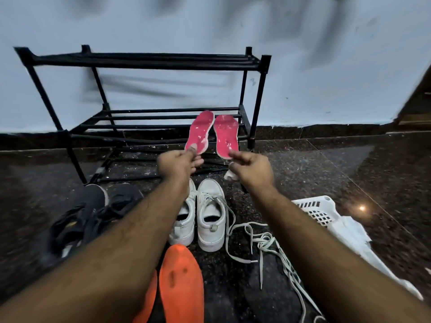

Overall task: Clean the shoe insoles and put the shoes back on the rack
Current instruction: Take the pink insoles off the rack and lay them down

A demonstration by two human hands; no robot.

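White plastic basket with holes on dark shiny floor, at right, tipped on side. Pale blue wall behind, with dark smudges. Brown wooden door edge at far right. Small bright light spot on floor near basket.
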